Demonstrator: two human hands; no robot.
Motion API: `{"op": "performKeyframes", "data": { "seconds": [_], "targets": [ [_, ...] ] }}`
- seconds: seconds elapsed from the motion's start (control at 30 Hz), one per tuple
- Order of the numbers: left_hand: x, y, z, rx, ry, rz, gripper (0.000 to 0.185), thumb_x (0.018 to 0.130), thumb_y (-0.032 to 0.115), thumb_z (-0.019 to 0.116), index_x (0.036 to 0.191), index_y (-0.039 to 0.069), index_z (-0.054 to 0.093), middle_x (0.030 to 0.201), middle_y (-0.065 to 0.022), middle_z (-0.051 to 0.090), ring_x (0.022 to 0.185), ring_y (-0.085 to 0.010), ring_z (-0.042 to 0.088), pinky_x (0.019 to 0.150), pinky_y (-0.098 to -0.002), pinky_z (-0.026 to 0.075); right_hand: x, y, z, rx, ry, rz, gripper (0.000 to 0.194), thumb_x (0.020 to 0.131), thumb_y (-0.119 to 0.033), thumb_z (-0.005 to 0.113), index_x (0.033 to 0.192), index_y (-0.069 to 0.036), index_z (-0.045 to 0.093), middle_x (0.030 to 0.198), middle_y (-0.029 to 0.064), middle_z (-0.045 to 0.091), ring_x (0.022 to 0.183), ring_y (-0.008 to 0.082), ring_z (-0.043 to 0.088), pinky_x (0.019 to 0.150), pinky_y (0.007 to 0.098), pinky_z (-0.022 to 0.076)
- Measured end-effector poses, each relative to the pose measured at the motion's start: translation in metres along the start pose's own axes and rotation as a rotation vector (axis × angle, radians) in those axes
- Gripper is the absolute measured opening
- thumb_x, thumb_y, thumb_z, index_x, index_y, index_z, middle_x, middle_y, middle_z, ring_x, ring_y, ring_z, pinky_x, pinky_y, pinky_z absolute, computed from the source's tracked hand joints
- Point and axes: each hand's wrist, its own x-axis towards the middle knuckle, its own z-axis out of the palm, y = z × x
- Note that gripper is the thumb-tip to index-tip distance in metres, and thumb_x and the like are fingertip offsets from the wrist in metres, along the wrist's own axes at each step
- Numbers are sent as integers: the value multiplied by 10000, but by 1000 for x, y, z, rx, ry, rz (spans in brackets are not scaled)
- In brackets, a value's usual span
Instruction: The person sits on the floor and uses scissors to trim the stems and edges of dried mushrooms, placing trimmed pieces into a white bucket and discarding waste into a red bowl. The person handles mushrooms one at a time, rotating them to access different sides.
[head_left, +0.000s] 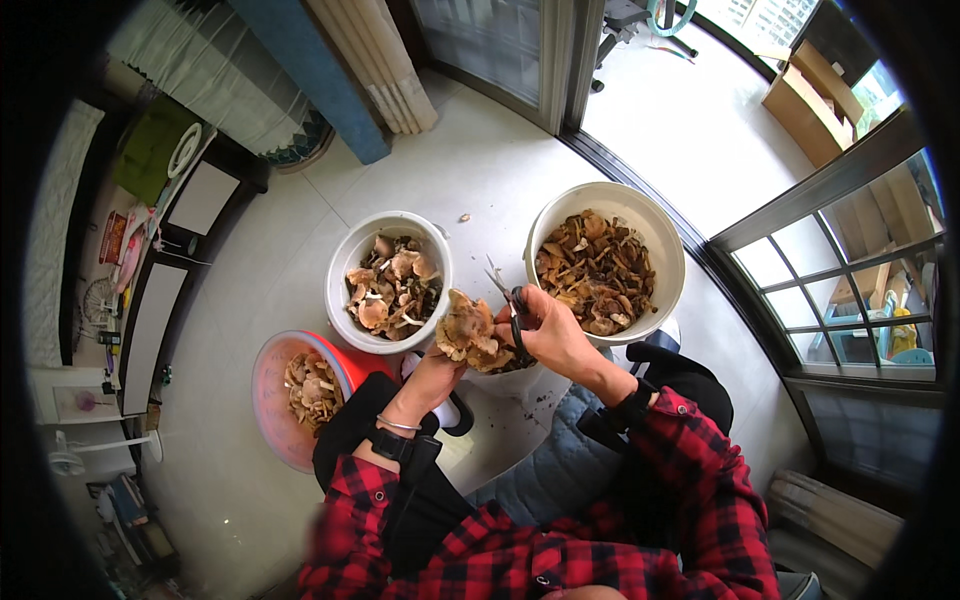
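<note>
My left hand (440, 373) holds a large brown mushroom (470, 330) by its lower side, cap upward. On its right, my right hand (555, 337) grips scissors with black handles (516, 311), their blades parted and pointing away from me. Under the hands, a white container (510, 384) is partly hidden by them. A white bucket (337, 266) with mushrooms stands beyond my left hand. At the right, a larger cream bucket (671, 259) holds darker mushrooms and stems. Near my left knee a red plastic basin (264, 390) leans tilted, with pale brown mushrooms inside.
Small scraps and soil lie on the tiled floor (480, 176). A sliding door track (637, 184) runs behind the cream bucket. Curtains hang at the upper left, a low cabinet (154, 322) stands at the left, and a cardboard box (806, 112) lies beyond the doorway.
</note>
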Motion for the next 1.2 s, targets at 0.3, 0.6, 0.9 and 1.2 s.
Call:
{"op": "performKeyframes", "data": {
  "seconds": [0.3, 0.6, 0.9, 1.2],
  "targets": [
    [2, -6, -8, -70, -46, 78, 455, 950, 26, 536, 1388, 96, 433, 1369, -30, 496, 1258, -183, 477, 1059, -342, 389, -12, -18, -6, 88, -107, -23, 310, 811, -175, 739, 986, 5, 557, 869, 36, 593, 797, 86, 539, 741, 253, 476],
    [-2, -3, 3, 164, -25, 198, 420, 955, 22, 536, 1367, 29, 455, 1348, -48, 524, 1217, -152, 497, 1038, -305, 397, -4, 0, 0, -93, 122, 6, 244, 802, -105, 698, 923, 27, 532, 793, 91, 589, 750, 143, 544, 712, 295, 473],
    [-2, 1, 6, 134, -31, 198, 421, 958, 33, 543, 1370, 27, 455, 1339, -51, 529, 1201, -157, 510, 1047, -314, 388, -12, -1, 0, -31, -8, -73, 317, 795, -169, 752, 930, 15, 531, 800, 87, 593, 735, 122, 545, 679, 284, 465],
    [-7, 3, 9, 155, -97, 139, 377, 966, 51, 540, 1338, 21, 492, 1298, -44, 552, 1180, -145, 512, 1038, -313, 394, -6, -18, -15, 220, -123, -21, 246, 841, -149, 708, 1009, -11, 592, 891, 4, 628, 820, 67, 588, 752, 220, 479]
  ]
}}
